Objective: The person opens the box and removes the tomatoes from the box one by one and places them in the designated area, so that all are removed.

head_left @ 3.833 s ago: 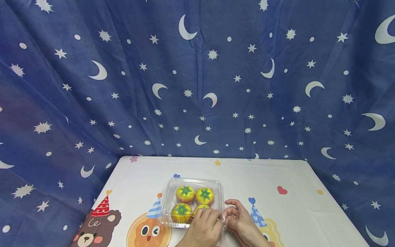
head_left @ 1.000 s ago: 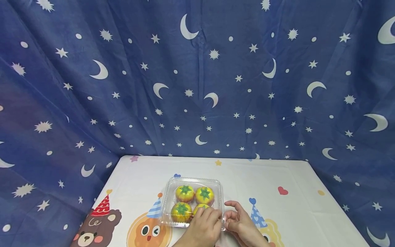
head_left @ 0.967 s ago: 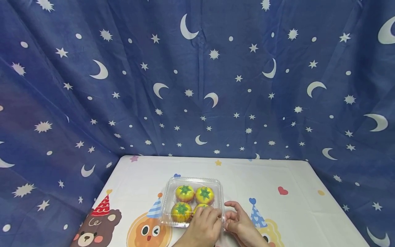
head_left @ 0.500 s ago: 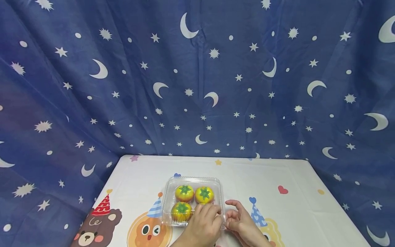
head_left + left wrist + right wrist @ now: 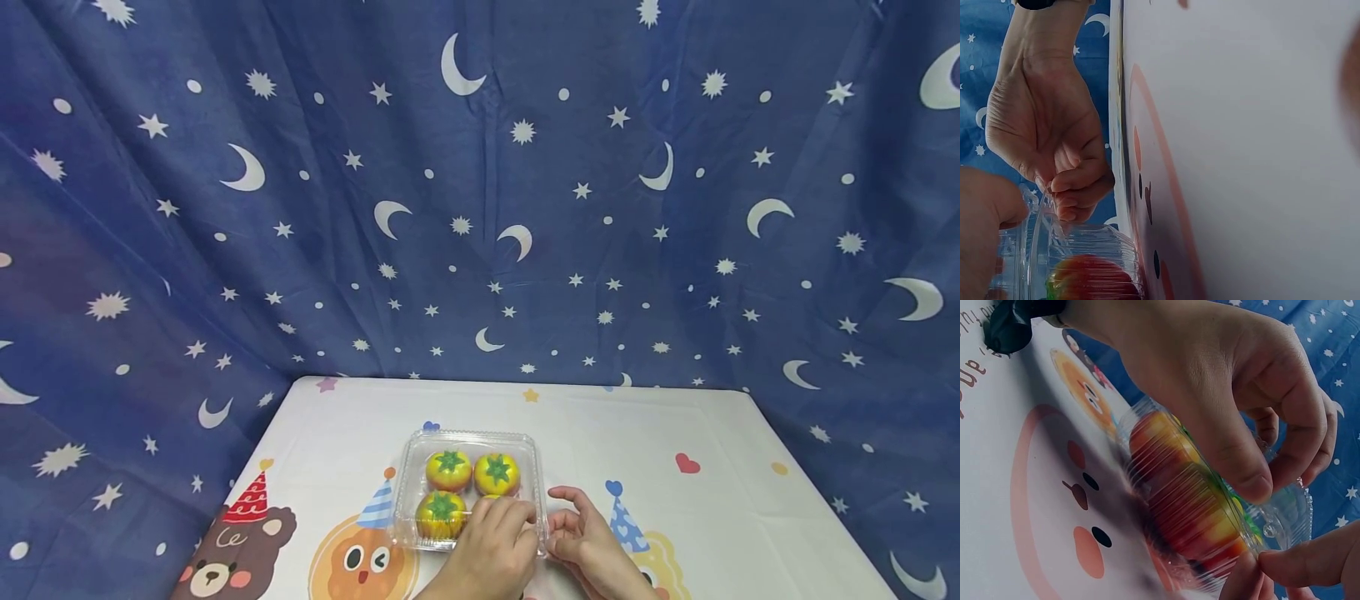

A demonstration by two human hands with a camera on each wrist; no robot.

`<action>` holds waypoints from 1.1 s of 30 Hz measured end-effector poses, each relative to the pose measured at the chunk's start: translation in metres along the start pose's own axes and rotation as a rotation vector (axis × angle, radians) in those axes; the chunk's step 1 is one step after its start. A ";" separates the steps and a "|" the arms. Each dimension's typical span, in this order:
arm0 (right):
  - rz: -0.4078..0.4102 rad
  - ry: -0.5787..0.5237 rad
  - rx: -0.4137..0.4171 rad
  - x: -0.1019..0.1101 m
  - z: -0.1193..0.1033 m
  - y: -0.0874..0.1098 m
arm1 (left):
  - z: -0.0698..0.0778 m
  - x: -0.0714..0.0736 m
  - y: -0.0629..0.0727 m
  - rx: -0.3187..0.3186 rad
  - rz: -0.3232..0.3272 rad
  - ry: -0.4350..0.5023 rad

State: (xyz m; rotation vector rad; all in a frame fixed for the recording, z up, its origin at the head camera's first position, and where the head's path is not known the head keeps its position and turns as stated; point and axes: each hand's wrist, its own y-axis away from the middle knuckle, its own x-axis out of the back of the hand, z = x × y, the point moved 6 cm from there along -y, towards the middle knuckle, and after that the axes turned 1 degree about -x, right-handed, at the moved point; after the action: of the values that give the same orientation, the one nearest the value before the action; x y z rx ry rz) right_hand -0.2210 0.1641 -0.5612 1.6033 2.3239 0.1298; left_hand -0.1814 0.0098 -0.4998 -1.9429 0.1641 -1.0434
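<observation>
A clear plastic clamshell box (image 5: 403,475) sits on the table holding several yellow-and-red, tomato-like fruits (image 5: 441,510) with green star-shaped tops. My left hand (image 5: 491,542) grips the lid at the front right corner, thumb and curled fingers at its rim, and hides the fruit below. Beside it, my right hand (image 5: 588,542) pinches the box's corner edge between thumb and forefinger. In the left wrist view, that right hand (image 5: 1054,125) shows palm side, and the clear rims seem slightly apart at the corner. The right wrist view shows the left hand (image 5: 1210,375) from above the box.
The table (image 5: 720,492) has a white cloth printed with cartoon figures and hearts. A blue curtain (image 5: 480,192) with moons and stars hangs behind it and at both sides.
My left hand has shifted slightly up and left and now covers the front right fruit, which showed before. The right hand and the box have hardly moved.
</observation>
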 end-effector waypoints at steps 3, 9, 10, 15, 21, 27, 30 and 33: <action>0.009 0.012 0.001 0.000 -0.001 0.000 | 0.000 0.000 0.001 0.000 -0.007 -0.001; 0.019 0.019 0.001 -0.001 -0.001 0.000 | 0.000 -0.001 0.002 0.007 -0.004 0.014; 0.020 0.022 0.003 -0.001 -0.002 0.000 | 0.000 -0.001 0.002 0.007 -0.003 0.016; 0.023 0.033 0.009 -0.002 -0.003 0.000 | 0.000 -0.001 0.002 -0.004 0.010 0.016; 0.021 0.032 0.011 -0.002 -0.004 0.000 | -0.001 0.000 0.002 -0.010 0.005 0.020; 0.026 0.039 0.016 -0.002 -0.004 0.000 | -0.003 0.003 0.003 -0.003 -0.006 0.034; 0.036 0.047 0.019 -0.002 -0.003 -0.001 | -0.004 0.005 0.002 0.000 -0.002 0.053; 0.050 0.049 0.018 -0.002 -0.003 -0.001 | -0.006 0.007 0.001 0.011 -0.005 0.084</action>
State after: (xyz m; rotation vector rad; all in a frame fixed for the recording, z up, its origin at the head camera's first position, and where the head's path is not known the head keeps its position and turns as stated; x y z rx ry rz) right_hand -0.2222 0.1626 -0.5583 1.6856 2.3290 0.1614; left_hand -0.1808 0.0021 -0.4954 -1.8922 0.1997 -1.1278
